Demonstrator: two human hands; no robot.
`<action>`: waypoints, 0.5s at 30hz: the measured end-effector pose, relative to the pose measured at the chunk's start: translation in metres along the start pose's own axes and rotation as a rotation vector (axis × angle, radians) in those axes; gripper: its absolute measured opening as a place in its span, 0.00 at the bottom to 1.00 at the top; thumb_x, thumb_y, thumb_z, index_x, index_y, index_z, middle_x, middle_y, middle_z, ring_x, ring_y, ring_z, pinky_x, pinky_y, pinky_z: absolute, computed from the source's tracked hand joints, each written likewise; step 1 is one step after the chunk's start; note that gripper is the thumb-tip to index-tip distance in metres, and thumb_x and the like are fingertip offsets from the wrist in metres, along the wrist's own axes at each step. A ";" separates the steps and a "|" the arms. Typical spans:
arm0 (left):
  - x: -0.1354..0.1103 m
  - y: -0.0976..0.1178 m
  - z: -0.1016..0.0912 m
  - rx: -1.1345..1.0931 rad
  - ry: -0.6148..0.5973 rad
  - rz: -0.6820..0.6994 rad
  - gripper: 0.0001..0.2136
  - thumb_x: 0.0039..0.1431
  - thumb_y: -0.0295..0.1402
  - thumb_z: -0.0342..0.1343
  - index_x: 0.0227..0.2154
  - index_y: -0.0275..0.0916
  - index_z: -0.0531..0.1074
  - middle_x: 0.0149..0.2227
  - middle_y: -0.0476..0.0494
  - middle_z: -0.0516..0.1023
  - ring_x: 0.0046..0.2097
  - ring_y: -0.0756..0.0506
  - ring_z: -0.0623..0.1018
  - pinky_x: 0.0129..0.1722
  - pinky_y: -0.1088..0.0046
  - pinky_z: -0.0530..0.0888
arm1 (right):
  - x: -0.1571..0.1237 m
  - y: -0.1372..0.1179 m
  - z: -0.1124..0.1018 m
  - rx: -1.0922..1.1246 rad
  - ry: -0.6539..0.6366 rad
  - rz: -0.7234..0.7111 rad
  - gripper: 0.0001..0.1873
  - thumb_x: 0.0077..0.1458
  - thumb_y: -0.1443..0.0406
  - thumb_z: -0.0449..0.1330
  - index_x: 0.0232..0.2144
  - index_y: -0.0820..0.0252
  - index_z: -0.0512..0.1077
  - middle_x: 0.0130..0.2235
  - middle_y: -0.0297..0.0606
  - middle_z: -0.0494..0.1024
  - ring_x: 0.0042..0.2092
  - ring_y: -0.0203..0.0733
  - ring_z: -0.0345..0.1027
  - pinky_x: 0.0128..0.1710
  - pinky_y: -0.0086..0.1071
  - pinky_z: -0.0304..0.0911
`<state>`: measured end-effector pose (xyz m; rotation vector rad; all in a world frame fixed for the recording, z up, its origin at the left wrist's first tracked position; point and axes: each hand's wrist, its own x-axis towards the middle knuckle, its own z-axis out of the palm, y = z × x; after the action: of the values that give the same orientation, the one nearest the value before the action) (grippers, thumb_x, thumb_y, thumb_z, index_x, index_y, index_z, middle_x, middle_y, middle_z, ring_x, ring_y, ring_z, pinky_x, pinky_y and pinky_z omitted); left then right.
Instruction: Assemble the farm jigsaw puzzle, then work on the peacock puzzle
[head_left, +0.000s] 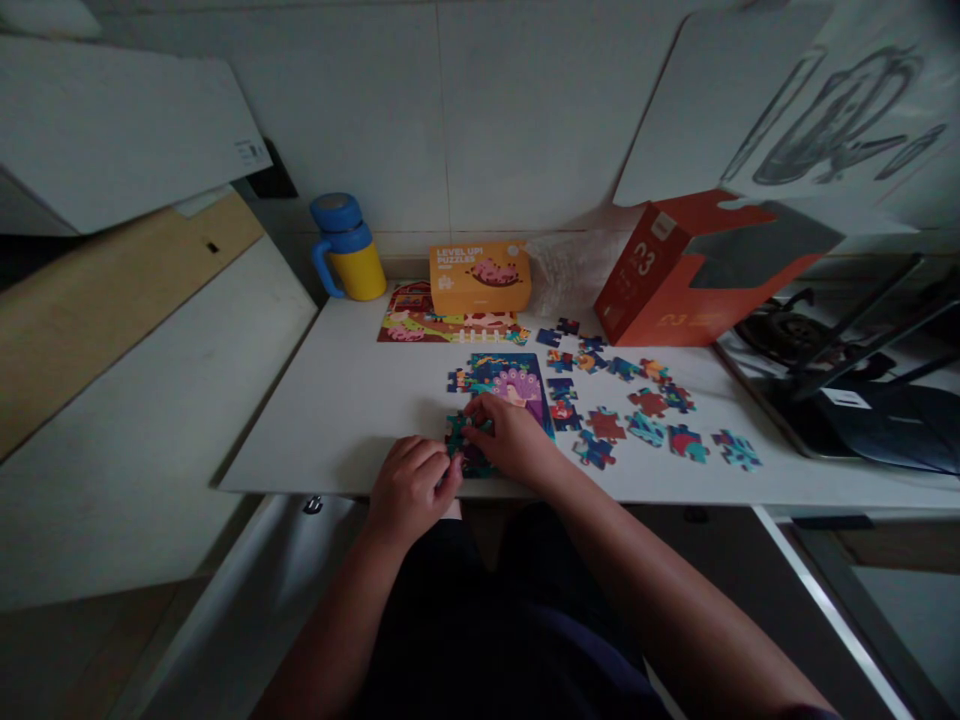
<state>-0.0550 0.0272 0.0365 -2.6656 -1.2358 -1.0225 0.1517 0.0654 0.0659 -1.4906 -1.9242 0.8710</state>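
Note:
A partly assembled jigsaw puzzle [504, 385] lies on the white table [337, 400] near its front edge. My left hand [411, 485] rests at the puzzle's lower left corner, fingers curled against the pieces there. My right hand [508, 435] lies over the puzzle's lower part, its fingers bent and pressing on a piece [459, 432]. Several loose puzzle pieces [649, 410] are scattered to the right of the puzzle.
A finished puzzle [420, 322] lies behind, with an orange puzzle box [480, 277] on it. A blue and yellow mug [346, 250] stands at the back left. A large orange box [675, 275] lies at the back right. A stove [840, 370] sits at the right.

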 end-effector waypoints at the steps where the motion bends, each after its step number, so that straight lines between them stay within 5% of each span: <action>1: 0.000 0.000 0.000 0.000 -0.001 0.002 0.11 0.69 0.27 0.56 0.28 0.43 0.71 0.33 0.44 0.80 0.37 0.43 0.78 0.43 0.60 0.76 | 0.001 -0.001 0.000 -0.008 -0.009 -0.004 0.11 0.63 0.67 0.66 0.48 0.55 0.75 0.40 0.33 0.83 0.37 0.38 0.76 0.37 0.31 0.62; 15: -0.001 -0.001 0.000 -0.007 -0.026 -0.004 0.11 0.70 0.28 0.56 0.28 0.43 0.72 0.34 0.44 0.80 0.37 0.43 0.78 0.44 0.59 0.76 | 0.007 0.002 0.002 -0.255 -0.020 -0.047 0.13 0.64 0.64 0.67 0.50 0.60 0.78 0.50 0.46 0.81 0.50 0.47 0.77 0.51 0.36 0.68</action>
<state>-0.0563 0.0272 0.0356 -2.6912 -1.2456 -0.9969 0.1497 0.0722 0.0636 -1.5771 -2.1405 0.6404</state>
